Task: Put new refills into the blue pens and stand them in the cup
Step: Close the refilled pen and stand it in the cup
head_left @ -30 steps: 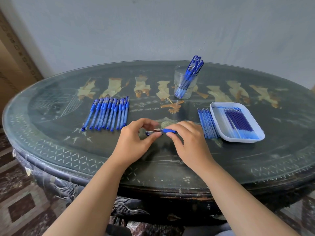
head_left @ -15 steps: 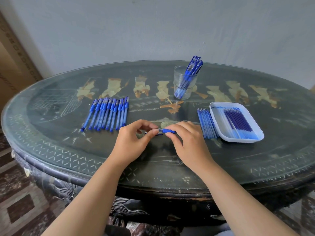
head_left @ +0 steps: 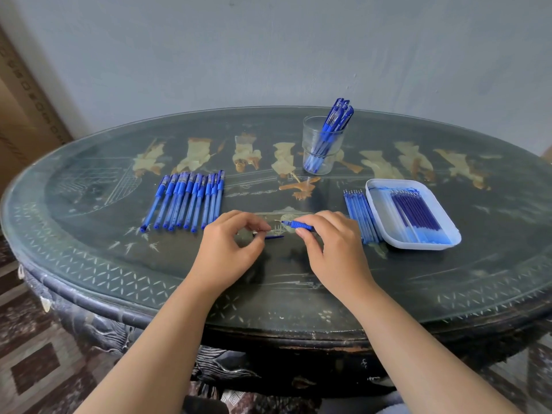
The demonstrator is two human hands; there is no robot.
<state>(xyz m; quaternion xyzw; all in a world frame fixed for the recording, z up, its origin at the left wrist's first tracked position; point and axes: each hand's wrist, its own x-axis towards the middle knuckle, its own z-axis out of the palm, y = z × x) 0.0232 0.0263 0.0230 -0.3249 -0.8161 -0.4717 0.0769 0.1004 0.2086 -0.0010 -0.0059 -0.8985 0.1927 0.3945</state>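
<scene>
Looking maybe a quarter done: a few finished pens point(head_left: 337, 121) in the cup point(head_left: 309, 135) upper centre, a big row of pens point(head_left: 185, 198) left of centre untouched. Mid-frame the right hand point(head_left: 334, 249) pinches the open pen point(head_left: 300, 225), the left hand point(head_left: 227, 249) pinches a small dark piece point(head_left: 274, 236).

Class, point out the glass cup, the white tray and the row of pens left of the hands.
glass cup point(head_left: 310, 138), head view, clear left wall.
white tray point(head_left: 418, 247), head view, near rim.
row of pens point(head_left: 186, 201), head view, a middle barrel.
</scene>
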